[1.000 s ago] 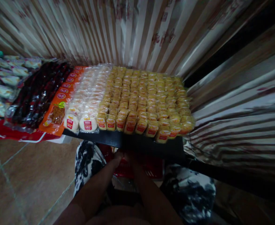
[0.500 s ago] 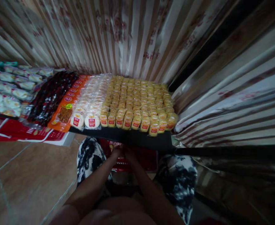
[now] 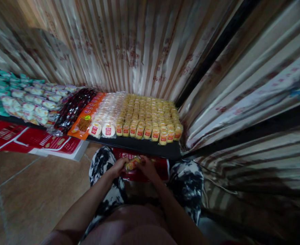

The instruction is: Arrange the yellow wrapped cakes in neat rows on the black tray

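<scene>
My left hand [image 3: 118, 167] and my right hand [image 3: 147, 167] meet just below the front edge of a low black shelf [image 3: 142, 145]. Both are closed on a small yellow wrapped cake packet [image 3: 132, 163] held between them, above a red basket [image 3: 160, 166]. On the shelf above stand several neat rows of the same yellow cake packets [image 3: 150, 115]. Beside them, to the left, lie rows of round white cakes in clear wrap [image 3: 106, 115]. My knees in black-and-white patterned trousers [image 3: 188, 180] flank the basket.
Further left on the shelf lie orange snack packs [image 3: 84, 117], dark red packets [image 3: 73, 107] and green-and-white packets [image 3: 24, 100]. Red cartons [image 3: 37, 141] sit under the shelf at left. Striped curtains [image 3: 139, 47] close off the back and right. Brown tiled floor [image 3: 32, 190] lies at left.
The view has pulled back and risen, so the shelf looks smaller. My hands have come up out of the basket and now hold a yellow cake packet between them.
</scene>
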`<control>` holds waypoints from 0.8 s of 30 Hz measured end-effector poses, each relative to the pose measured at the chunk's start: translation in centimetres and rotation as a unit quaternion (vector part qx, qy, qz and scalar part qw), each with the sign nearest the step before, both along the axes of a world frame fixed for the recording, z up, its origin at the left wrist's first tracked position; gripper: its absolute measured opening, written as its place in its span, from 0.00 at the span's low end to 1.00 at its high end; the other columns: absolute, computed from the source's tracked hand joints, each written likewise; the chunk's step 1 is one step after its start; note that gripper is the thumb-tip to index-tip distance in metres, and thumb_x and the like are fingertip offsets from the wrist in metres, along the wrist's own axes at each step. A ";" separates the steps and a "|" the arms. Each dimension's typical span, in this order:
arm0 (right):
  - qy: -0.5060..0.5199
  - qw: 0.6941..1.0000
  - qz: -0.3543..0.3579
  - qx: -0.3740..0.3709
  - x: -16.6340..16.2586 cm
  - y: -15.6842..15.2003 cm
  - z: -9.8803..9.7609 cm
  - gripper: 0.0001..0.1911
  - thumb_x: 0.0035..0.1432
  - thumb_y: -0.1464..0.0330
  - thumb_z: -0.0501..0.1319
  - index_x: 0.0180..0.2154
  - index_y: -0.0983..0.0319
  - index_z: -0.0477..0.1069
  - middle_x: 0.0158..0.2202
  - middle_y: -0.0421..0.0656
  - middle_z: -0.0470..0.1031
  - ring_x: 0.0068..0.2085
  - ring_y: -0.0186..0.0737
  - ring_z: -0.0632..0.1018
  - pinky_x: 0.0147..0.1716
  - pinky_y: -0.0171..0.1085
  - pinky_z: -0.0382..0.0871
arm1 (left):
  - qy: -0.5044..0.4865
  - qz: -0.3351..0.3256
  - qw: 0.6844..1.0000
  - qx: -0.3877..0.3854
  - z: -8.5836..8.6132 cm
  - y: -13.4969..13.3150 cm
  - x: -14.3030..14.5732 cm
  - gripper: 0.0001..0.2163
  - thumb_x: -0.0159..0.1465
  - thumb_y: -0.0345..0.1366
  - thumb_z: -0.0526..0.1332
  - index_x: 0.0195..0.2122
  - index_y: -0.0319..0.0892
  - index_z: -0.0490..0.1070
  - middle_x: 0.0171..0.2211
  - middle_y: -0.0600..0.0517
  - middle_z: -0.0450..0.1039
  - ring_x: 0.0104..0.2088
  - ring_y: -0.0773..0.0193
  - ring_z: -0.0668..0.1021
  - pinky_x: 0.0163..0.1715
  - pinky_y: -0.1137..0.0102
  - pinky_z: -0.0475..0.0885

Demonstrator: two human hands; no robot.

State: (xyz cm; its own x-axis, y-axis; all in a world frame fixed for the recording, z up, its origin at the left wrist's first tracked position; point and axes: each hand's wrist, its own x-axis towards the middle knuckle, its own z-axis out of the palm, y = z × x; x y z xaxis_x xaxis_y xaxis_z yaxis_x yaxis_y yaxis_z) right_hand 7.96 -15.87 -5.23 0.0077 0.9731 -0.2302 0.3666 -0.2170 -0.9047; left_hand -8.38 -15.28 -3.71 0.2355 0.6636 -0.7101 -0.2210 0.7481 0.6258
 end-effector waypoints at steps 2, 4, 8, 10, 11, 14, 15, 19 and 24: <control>0.111 0.993 -0.008 -0.048 -0.3 -0.4 1.1 0.22 0.42 0.60 0.65 0.40 0.62 0.70 0.35 0.45 0.77 0.35 0.43 0.77 0.35 0.41 0.71 | -0.011 -0.001 1.000 0.019 1.4 -0.4 -0.4 0.06 0.47 0.31 0.56 0.25 0.35 0.68 0.16 0.55 0.66 0.17 0.71 0.68 0.18 0.78 0.62; 0.207 0.975 -0.026 -0.078 -0.7 -0.7 2.4 0.23 0.38 0.58 0.66 0.37 0.63 0.70 0.33 0.44 0.77 0.33 0.42 0.77 0.33 0.39 0.71 | -0.027 -0.004 0.999 0.046 2.7 -0.7 -0.7 0.08 0.47 0.32 0.57 0.27 0.34 0.70 0.20 0.54 0.69 0.19 0.71 0.69 0.19 0.78 0.63; 0.293 0.947 -0.088 -0.095 -1.1 -1.0 4.9 0.23 0.34 0.59 0.70 0.33 0.63 0.70 0.30 0.41 0.77 0.29 0.36 0.76 0.28 0.34 0.69 | -0.071 0.000 0.992 0.108 4.9 -1.1 -0.8 0.13 0.50 0.36 0.61 0.35 0.36 0.72 0.30 0.50 0.74 0.25 0.69 0.74 0.24 0.77 0.66; 0.325 0.932 -0.128 -0.100 -1.2 -1.1 5.9 0.22 0.34 0.61 0.70 0.33 0.62 0.69 0.29 0.40 0.77 0.27 0.33 0.76 0.26 0.31 0.69 | -0.081 0.021 0.988 0.129 5.6 -1.3 -0.7 0.15 0.52 0.39 0.63 0.38 0.37 0.71 0.34 0.49 0.74 0.26 0.69 0.75 0.25 0.77 0.67; 0.344 0.922 -0.149 -0.100 -1.2 -1.2 6.3 0.21 0.34 0.62 0.70 0.32 0.62 0.69 0.28 0.39 0.77 0.27 0.32 0.76 0.27 0.30 0.69 | -0.080 0.035 0.986 0.140 5.9 -1.4 -0.5 0.16 0.52 0.40 0.63 0.39 0.37 0.70 0.34 0.49 0.74 0.27 0.69 0.75 0.25 0.77 0.67; 0.410 0.886 -0.193 -0.104 -1.5 -1.4 6.9 0.18 0.35 0.64 0.70 0.30 0.61 0.70 0.29 0.39 0.77 0.29 0.32 0.77 0.31 0.30 0.70 | -0.056 0.067 0.981 0.172 6.6 -1.6 0.2 0.20 0.50 0.40 0.66 0.42 0.38 0.67 0.33 0.49 0.74 0.28 0.70 0.75 0.26 0.78 0.66; 0.426 0.876 -0.198 -0.109 -1.7 -1.5 6.9 0.16 0.36 0.64 0.70 0.30 0.61 0.70 0.29 0.40 0.77 0.30 0.32 0.77 0.31 0.30 0.71 | -0.044 0.074 0.978 0.188 6.8 -1.6 0.5 0.21 0.49 0.40 0.67 0.42 0.38 0.67 0.33 0.50 0.74 0.29 0.69 0.75 0.26 0.78 0.66; 0.440 0.866 -0.203 -0.122 -2.3 -1.9 6.5 0.14 0.38 0.65 0.68 0.30 0.62 0.71 0.30 0.42 0.77 0.31 0.36 0.78 0.29 0.32 0.72 | 0.037 0.111 0.961 0.250 6.8 -1.3 1.7 0.19 0.47 0.39 0.67 0.38 0.38 0.67 0.31 0.52 0.73 0.27 0.69 0.74 0.28 0.76 0.67; 0.423 0.874 -0.206 -0.121 -2.3 -2.5 6.0 0.19 0.36 0.64 0.69 0.33 0.63 0.70 0.32 0.43 0.77 0.29 0.34 0.77 0.27 0.31 0.70 | 0.158 0.067 0.936 0.307 7.2 0.0 2.5 0.13 0.51 0.35 0.61 0.38 0.38 0.68 0.24 0.56 0.70 0.23 0.71 0.71 0.25 0.75 0.66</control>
State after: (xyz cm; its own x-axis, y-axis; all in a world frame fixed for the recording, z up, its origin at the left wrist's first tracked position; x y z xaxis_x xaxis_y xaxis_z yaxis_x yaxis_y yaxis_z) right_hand 5.64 -18.35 0.73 0.0739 0.8495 -0.5224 -0.5652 -0.3959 -0.7238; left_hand -5.87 -15.29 3.44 -0.0358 0.9780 -0.2056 -0.0182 0.2050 0.9786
